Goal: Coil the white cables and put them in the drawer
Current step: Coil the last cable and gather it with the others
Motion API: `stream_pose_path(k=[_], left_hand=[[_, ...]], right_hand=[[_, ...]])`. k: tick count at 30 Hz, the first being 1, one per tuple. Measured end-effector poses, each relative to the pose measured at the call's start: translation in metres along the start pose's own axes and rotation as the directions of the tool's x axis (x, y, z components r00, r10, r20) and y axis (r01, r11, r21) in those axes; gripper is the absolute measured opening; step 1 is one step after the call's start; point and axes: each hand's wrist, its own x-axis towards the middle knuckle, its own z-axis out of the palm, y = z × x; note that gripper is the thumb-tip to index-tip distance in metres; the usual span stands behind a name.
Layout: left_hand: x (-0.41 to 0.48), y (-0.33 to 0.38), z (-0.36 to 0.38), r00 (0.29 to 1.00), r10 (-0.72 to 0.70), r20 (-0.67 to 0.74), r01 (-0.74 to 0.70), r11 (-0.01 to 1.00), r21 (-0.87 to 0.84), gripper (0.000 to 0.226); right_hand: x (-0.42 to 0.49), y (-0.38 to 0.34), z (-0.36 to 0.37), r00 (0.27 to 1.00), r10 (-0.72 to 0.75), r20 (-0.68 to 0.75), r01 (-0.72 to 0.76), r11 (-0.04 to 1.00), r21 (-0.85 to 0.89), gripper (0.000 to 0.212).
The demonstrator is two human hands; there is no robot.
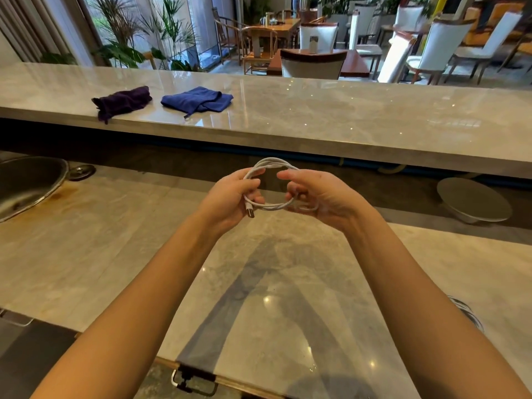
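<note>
White cable [272,164] coil, partly behind fingers [289,175]

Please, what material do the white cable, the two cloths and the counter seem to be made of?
White cable: probably braided fabric sheath, matte, with a metal plug. Blue cloth and purple cloth: soft, fuzzy, likely microfibre. Counter: polished marble or similar stone, veined, with glossy reflections.
</note>
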Motion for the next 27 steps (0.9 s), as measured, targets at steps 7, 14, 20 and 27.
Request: stream_pose_path(k=[7, 14, 20, 27], left_hand=[[-0.006, -0.006, -0.003, 0.926, 0.278, -0.255, -0.14, 0.881, 0.452, 0.028], [0.005, 0.01, -0.042, 0.884, -0.015, -0.467, -0.19, 0.901, -0.389, 0.023], [0.016, 0.012, -0.042, 0.903, -0.295, -0.312, 0.174, 0.916, -0.361, 0.046], [0.014, 0.008, -0.032, 0.871, -0.425, -0.245, 0.369, 0.897, -0.244, 0.073]], right_hand=[[0.009, 0.002, -0.002, 0.939, -0.149, -0.308, 0.154, 0.988, -0.009, 0.017], [0.009, 0.02, -0.003, 0.973, -0.126, -0.192, 0.138, 0.989, 0.051, 0.024], [0.012, 0.024, 0.011, 0.971, -0.192, -0.144, 0.21, 0.969, 0.129, 0.027], [0.013, 0.021, 0.017, 0.922, -0.233, -0.309, 0.223, 0.972, -0.068, 0.025]])
